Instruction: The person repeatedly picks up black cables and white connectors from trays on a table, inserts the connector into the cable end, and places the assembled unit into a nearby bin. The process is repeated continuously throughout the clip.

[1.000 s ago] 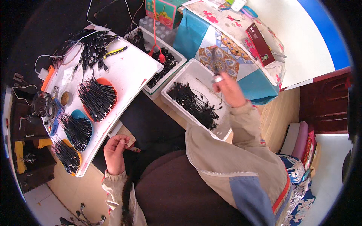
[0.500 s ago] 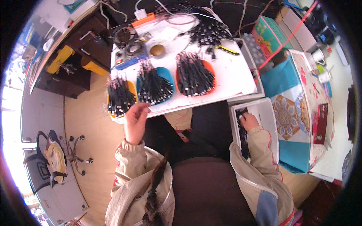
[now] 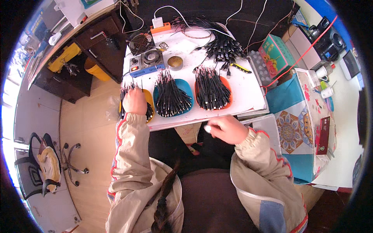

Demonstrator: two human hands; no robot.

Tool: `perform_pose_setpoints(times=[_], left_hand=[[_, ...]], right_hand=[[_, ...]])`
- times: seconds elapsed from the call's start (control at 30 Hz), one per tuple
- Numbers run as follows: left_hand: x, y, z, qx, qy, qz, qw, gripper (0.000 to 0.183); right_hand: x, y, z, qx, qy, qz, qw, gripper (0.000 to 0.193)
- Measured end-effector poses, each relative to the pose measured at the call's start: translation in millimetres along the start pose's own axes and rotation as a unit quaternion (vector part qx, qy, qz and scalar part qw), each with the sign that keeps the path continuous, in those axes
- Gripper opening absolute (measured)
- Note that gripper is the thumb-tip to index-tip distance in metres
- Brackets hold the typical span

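Note:
Black cables with pale pinkish stripped ends fill a yellow tray (image 3: 149, 100), a blue tray (image 3: 189, 101) and an orange tray (image 3: 229, 99) along the table's near edge. My left hand (image 3: 135, 102) is over the yellow tray with its fingers curled around the cable ends; how many they hold is hidden. Off the front edge, below the orange tray, my right hand (image 3: 229, 129) hovers with thumb and fingers drawn together. A white cover or tip shows at its fingertip. Anything pinched there is too small to make out.
Behind the trays stand a blue soldering-type unit (image 3: 147, 70), a round tin (image 3: 175, 63) and a small fan (image 3: 141, 42). A heap of black cables (image 3: 225, 48) and a yellow-black cutter (image 3: 241, 68) lie at the far right. A white box (image 3: 268, 126) stands right of my knees.
My left hand has moved forward from the table edge onto the cables in the yellow tray. My right hand has left the white box and come left, toward the table front.

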State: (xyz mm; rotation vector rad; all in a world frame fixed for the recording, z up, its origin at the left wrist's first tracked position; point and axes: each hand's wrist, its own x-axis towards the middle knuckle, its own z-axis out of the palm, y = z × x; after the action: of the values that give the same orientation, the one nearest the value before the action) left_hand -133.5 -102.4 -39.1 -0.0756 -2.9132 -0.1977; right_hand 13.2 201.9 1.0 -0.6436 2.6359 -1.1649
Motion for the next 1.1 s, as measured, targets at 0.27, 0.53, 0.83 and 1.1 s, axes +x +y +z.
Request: perform_pose_setpoints(times=[0.27,0.53,0.83,1.1], left_hand=[[-11.2,-19.8,-32.8,-0.356,0.122,-0.044,0.925,0.021],[-57.0,-12.8,-73.5,-0.74,0.095,-0.052,0.664,0.013],[-94.0,37.4,-62.6,-0.848,-0.093,-0.123,0.508,0.012],[-106.7,70.3,-74.7,-0.849,-0.059,-0.075,0.52,0.012]], right_hand=[[143.8,10.5,13.0,-0.137,0.129,0.096,0.977,0.026],[176.8,42.9,41.3,-0.092,0.165,0.134,0.973,0.019],[165.8,44.8,19.1,0.201,0.211,0.185,0.939,0.016],[85.3,-39.1,4.0,0.267,0.196,0.029,0.943,0.014]])
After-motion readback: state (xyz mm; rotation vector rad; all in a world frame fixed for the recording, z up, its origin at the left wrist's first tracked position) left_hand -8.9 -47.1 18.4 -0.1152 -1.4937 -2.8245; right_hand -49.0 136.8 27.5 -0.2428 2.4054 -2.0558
